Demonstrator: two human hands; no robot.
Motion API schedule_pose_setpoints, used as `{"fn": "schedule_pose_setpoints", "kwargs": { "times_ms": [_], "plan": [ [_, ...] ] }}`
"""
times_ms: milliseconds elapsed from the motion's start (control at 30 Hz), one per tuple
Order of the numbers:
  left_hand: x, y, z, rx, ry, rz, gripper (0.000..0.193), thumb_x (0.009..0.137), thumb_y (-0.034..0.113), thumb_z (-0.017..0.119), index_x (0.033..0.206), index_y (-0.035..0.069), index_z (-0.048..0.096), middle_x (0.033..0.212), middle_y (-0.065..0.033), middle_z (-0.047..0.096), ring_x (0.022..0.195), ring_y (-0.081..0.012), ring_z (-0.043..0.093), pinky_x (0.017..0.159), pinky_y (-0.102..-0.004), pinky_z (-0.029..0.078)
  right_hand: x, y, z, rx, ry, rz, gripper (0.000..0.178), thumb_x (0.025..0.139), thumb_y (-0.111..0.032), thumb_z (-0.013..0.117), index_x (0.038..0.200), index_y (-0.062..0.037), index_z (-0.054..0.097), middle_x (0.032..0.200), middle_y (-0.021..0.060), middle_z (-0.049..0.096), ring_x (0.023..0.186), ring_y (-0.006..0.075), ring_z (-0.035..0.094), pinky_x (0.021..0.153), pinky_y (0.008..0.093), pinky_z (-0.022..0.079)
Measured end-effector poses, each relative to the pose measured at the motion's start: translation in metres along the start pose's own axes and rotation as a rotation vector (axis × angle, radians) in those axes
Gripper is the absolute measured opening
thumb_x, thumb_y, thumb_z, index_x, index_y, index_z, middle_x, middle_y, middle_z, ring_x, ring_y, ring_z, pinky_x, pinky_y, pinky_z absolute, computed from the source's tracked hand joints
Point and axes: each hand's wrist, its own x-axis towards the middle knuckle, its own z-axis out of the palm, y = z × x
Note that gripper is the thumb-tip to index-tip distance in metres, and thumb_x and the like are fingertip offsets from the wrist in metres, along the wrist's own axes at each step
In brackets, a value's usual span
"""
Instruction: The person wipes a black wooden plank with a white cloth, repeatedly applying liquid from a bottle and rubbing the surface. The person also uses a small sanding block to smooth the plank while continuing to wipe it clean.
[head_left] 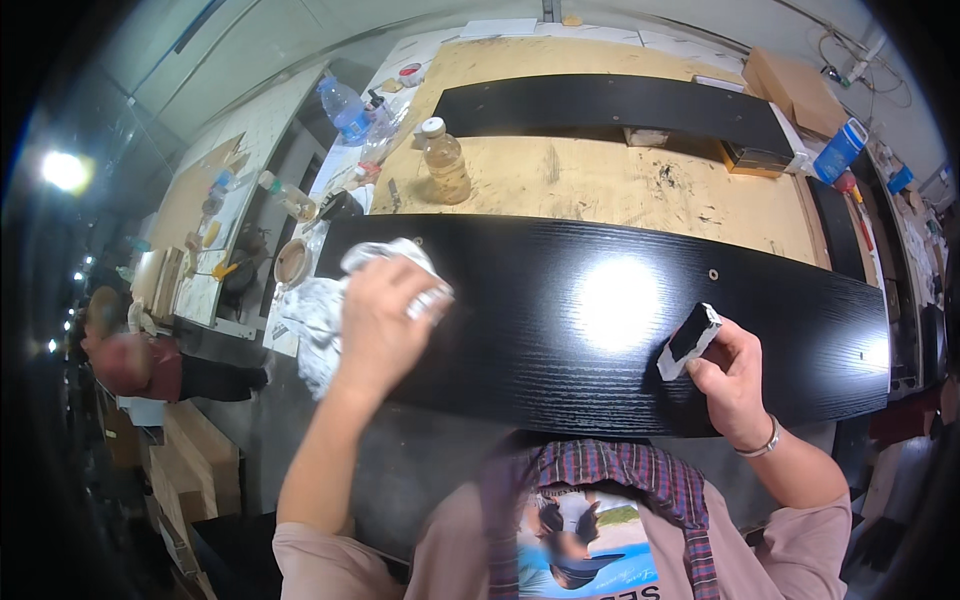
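A long black board (520,300) with wood grain lies across the near part of the table, bright glare on its middle. At its left end my left hand (380,315) is closed around a crumpled white cloth (315,320), pressed to the surface. Part of the cloth hangs past the board's left edge. Over the right half, my right hand (735,385) pinches a small block (692,338) between thumb and fingers. The block has a black face and pale, rough edges; its material is unclear. Whether it touches the board I cannot tell.
Behind the board stands a white-capped bottle (445,165) of yellowish liquid. A second black board (610,105) rests farther back on the wooden tabletop (580,175). A clear plastic bottle (343,108), a round tub (292,262) and a blue container (840,150) stand around. Another person (140,365) is far left.
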Motion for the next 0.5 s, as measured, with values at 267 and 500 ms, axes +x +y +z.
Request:
{"fn": "schedule_pose_setpoints", "kwargs": {
  "times_ms": [267,500],
  "plan": [
    [0.008,0.021,0.010,-0.243,-0.100,-0.040,0.022,0.071,0.010,0.085,0.084,0.007,0.068,0.085,-0.0103,0.062,0.087,-0.0315,0.064,0.080,-0.0415,0.050,0.002,0.000,0.002,0.017,-0.018,0.037,0.016,0.081,-0.003,0.059,0.095,0.0042,0.064,0.092,0.0048,0.067,0.083,0.0100,0.063,0.080,0.0273,0.053],
    [0.008,0.030,0.006,-0.212,-0.188,-0.034,0.022,0.074,0.006,0.082,0.084,0.004,0.063,0.087,-0.0119,0.058,0.088,-0.0353,0.061,0.078,-0.0436,0.047,0.002,0.002,0.000,0.036,-0.021,0.030,0.017,0.082,-0.005,0.060,0.095,0.0042,0.064,0.092,0.0046,0.067,0.083,0.0095,0.063,0.079,0.0266,0.052]
  ]
}}
